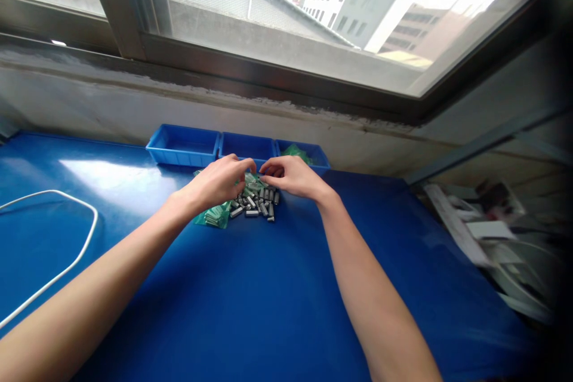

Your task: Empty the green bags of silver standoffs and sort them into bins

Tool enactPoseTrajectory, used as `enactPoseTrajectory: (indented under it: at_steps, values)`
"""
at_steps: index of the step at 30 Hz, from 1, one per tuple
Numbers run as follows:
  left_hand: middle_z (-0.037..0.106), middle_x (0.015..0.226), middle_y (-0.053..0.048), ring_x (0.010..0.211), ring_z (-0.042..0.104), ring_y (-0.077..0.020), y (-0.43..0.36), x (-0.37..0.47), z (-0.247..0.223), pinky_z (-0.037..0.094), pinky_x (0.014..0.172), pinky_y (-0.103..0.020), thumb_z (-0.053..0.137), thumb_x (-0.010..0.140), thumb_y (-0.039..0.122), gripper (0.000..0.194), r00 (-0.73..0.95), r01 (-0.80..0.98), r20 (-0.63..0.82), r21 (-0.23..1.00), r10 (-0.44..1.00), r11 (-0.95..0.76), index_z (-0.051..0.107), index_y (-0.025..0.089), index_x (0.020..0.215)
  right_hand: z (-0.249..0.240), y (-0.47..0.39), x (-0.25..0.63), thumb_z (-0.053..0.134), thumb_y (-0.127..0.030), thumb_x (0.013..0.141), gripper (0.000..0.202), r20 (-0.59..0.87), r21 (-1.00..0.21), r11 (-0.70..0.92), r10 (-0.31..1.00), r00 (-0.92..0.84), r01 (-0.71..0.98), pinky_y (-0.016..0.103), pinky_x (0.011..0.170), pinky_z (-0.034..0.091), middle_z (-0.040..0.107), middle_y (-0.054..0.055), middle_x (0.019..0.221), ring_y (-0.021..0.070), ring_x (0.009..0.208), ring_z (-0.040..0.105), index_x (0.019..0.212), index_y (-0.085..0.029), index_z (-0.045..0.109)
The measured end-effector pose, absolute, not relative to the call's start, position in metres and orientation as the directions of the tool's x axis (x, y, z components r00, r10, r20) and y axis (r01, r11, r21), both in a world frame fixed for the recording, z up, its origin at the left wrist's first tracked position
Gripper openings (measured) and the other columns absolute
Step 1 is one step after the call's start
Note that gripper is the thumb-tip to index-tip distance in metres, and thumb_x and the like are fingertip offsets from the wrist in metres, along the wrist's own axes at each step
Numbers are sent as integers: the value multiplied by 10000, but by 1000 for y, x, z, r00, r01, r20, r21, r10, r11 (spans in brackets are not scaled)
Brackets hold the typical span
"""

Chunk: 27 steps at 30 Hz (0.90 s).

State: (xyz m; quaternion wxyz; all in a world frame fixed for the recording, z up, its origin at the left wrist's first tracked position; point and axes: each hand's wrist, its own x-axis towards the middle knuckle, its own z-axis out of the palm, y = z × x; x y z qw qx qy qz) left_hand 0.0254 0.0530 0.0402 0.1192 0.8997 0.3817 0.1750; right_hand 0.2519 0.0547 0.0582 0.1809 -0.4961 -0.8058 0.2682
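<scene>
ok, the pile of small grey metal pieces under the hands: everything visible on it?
The pile of small metal pieces is a loose heap of short, grey, shiny blocks lying at all angles on the blue table, just in front of the middle blue bin. Green plastic bags lie under and beside it. The left hand and right hand hover over its far edge, fingertips nearly meeting; whether they pinch a piece is unclear.

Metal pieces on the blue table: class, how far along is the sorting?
Done: the right tray holds some green bags. In hand: left hand and right hand meet, fingers pinched, over the metal pieces. Left: that pile and the green bags beside it; the left tray looks empty.
</scene>
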Motion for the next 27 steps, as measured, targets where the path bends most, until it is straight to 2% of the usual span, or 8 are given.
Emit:
enactPoseTrajectory:
  at_steps: [6, 9, 11, 14, 19, 21, 24, 27]
  values:
    - [702, 945, -48, 975, 607, -229, 54, 21, 53, 490, 807, -320, 525, 904, 169, 195, 654, 537, 346, 413, 672, -735, 575, 206, 1088, 60, 57, 252, 680, -360, 867, 208, 6, -718, 265, 927, -375, 643, 235, 657, 510, 754, 33, 808, 152, 715, 681, 963, -186, 741]
    - [691, 980, -43, 961, 618, -202, 51, 21, 65, 493, 833, -308, 565, 911, 196, 90, 624, 476, 419, 466, 659, -746, 574, 207, 1000, 67, 55, 252, 654, -508, 895, 351, -77, -868, 101, 940, -333, 486, 218, 603, 506, 725, 36, 783, 122, 645, 639, 976, -172, 715]
    - [688, 977, -34, 962, 624, -187, 48, 22, 69, 492, 847, -296, 578, 914, 197, 38, 602, 437, 465, 488, 649, -755, 574, 207, 951, 72, 53, 254, 689, -555, 864, 417, -141, -940, -2, 913, -383, 342, 211, 611, 514, 704, 22, 783, 109, 644, 630, 1027, -171, 704]
    - [689, 971, -25, 972, 625, -179, 45, 25, 70, 492, 861, -287, 583, 918, 197, 12, 579, 416, 495, 504, 648, -757, 577, 206, 922, 78, 48, 260, 825, -482, 762, 499, -170, -967, -53, 860, -481, 248, 205, 620, 499, 696, -6, 757, 98, 632, 615, 1129, -172, 690]
    - [695, 975, -29, 976, 633, -183, 45, 26, 67, 497, 868, -287, 594, 919, 222, 19, 573, 451, 493, 478, 655, -754, 599, 204, 922, 85, 45, 269, 887, -431, 685, 535, -173, -948, -19, 869, -463, 318, 217, 627, 494, 723, 13, 744, 108, 635, 620, 1096, -137, 710]
    - [701, 984, -40, 986, 636, -193, 46, 25, 66, 495, 875, -297, 585, 924, 230, 39, 560, 485, 500, 448, 661, -751, 610, 200, 926, 86, 48, 273, 906, -448, 645, 518, -143, -938, -8, 919, -368, 347, 215, 613, 498, 729, 26, 746, 110, 627, 624, 1015, -134, 724]
    - [720, 969, -49, 969, 648, -208, 50, 21, 66, 492, 844, -303, 569, 928, 246, 81, 591, 523, 454, 413, 666, -746, 634, 198, 929, 83, 55, 282, 891, -535, 624, 474, 17, -941, 47, 996, -92, 336, 223, 570, 507, 706, 32, 699, 122, 590, 628, 814, -150, 690]
    - [738, 915, -45, 860, 678, -198, 53, 15, 67, 489, 765, -290, 549, 931, 269, 135, 641, 553, 344, 413, 686, -724, 664, 198, 930, 74, 62, 296, 812, -636, 671, 481, 138, -908, 59, 977, 161, 416, 264, 556, 529, 692, 53, 650, 175, 589, 664, 712, -188, 641]
